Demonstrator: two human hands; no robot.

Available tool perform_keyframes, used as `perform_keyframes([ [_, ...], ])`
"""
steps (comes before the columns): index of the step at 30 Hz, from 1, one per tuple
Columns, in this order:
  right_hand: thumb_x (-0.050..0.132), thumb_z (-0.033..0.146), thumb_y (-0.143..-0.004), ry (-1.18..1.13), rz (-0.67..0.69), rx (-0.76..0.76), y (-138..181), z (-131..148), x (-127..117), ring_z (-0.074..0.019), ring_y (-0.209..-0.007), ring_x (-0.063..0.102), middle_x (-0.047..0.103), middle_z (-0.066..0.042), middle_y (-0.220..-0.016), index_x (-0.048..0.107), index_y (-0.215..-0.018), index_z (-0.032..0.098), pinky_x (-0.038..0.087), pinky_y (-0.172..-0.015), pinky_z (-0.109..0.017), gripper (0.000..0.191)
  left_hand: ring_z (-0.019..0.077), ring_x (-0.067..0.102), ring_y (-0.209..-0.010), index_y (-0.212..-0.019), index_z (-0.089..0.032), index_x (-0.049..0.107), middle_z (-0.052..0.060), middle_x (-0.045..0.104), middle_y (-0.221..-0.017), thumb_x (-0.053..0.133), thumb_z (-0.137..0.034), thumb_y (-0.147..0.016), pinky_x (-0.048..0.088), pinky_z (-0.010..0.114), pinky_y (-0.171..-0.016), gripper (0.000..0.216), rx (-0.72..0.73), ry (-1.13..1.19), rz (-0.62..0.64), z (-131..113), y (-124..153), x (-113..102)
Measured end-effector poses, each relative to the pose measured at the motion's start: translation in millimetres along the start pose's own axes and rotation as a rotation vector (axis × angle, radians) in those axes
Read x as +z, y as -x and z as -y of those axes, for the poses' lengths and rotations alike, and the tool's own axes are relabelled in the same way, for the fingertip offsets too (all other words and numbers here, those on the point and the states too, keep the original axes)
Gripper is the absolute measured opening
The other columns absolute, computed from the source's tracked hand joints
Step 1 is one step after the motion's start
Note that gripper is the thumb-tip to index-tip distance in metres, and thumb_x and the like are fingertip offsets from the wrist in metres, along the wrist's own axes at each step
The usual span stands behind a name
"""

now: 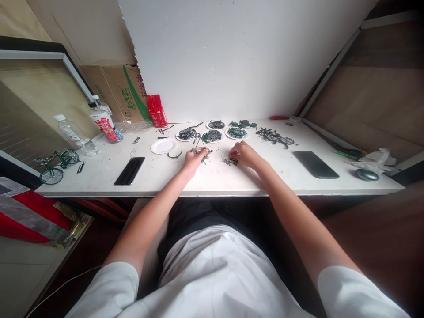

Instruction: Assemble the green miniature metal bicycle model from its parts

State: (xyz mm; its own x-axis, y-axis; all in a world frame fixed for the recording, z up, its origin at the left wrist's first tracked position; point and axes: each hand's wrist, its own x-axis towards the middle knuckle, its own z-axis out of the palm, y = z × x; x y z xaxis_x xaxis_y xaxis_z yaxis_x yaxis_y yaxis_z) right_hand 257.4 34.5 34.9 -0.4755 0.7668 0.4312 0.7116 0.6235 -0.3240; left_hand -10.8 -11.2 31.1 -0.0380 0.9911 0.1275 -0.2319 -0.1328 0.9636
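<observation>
My left hand (192,160) is closed around a small green model bicycle frame (205,157), whose thin bars stick out above and below the fingers. Low over the table, my right hand (245,154) has its fingers curled together at a little pile of thin dark metal pieces (228,162). Whatever sits between those fingertips is hidden. A green curved part (174,155) lies just left of my left hand. Behind the hands, white plates hold black spoked wheels (217,125), green wheels (212,136), dark parts (188,134) and green parts (237,132).
A bare white plate (163,145) and a phone (130,171) lie to the left, with an assembled green model bicycle (58,164) at the edge. Bottles (105,123) and a red box (157,111) stand behind. Rightward are black parts (274,136), a dark slab (315,164) and a mouse (366,174).
</observation>
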Motion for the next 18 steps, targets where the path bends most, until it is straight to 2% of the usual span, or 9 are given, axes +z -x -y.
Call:
perform_keyframes([
  [4,0.075,0.021,-0.085,0.011,0.001,0.022,0.6,-1.4,-0.2,-0.0330,-0.093,0.060,0.076,-0.011,-0.085,0.084,-0.084,0.023,0.049,-0.076,-0.041,0.009,0.0173,0.072,-0.078,-0.098,-0.015,0.079,0.013,0.082,-0.099,0.088,-0.037,-0.079,0.052,0.032,-0.079,0.030,0.017,-0.004,0.021,3.6,-3.2,-1.7],
  [14,0.076,0.025,-0.084,-0.066,0.033,0.059,-0.4,-0.6,1.6,-0.0284,-0.081,0.058,0.072,-0.010,-0.078,0.082,-0.082,0.024,0.047,-0.073,-0.039,0.007,0.0179,0.071,-0.079,-0.096,-0.016,0.079,0.013,0.082,-0.100,0.089,-0.037,-0.079,0.053,0.033,-0.081,0.029,0.007,-0.008,0.015,0.6,-0.7,-0.6],
  [18,0.071,0.018,-0.088,0.007,0.096,0.065,0.2,6.6,-3.3,-0.0282,-0.085,0.059,0.072,-0.011,-0.083,0.083,-0.088,0.023,0.046,-0.073,-0.037,0.013,0.0174,0.071,-0.079,-0.098,-0.016,0.079,0.012,0.082,-0.100,0.088,-0.039,-0.078,0.052,0.032,-0.079,0.032,0.015,-0.011,0.025,2.3,-2.0,-1.8],
])
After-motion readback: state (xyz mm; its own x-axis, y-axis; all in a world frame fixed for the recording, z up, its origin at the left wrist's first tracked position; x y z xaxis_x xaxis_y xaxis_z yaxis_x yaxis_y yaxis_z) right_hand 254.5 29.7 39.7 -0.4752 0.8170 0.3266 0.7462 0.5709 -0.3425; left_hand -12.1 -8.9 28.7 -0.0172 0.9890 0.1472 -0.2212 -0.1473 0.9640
